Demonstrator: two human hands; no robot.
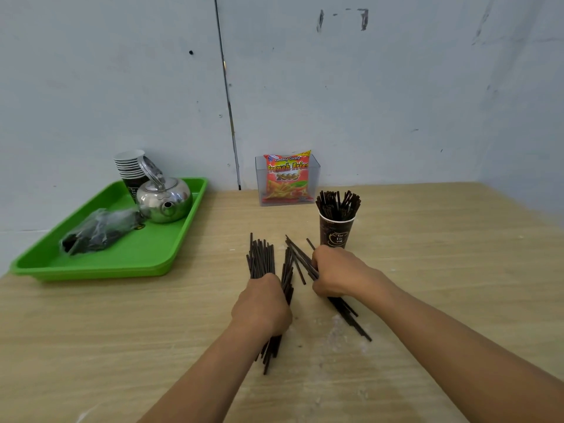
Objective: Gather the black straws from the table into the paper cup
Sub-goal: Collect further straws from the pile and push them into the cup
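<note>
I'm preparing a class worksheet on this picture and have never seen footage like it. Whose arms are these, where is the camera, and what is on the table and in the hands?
There is no machine: a person works with bare hands, and the one picture comes from a camera worn on their head, looking forward and down, so both arms reach in from below. The left hand grips a bundle of black straws; the right hand grips a second bundle. A few loose straws lie between them on the wooden table. Behind the right hand stands a paper cup holding upright straws. To the left, a green tray carries a steel kettle, a stack of cups and a plastic bag. By the wall, a clear box holds a snack packet.
</note>
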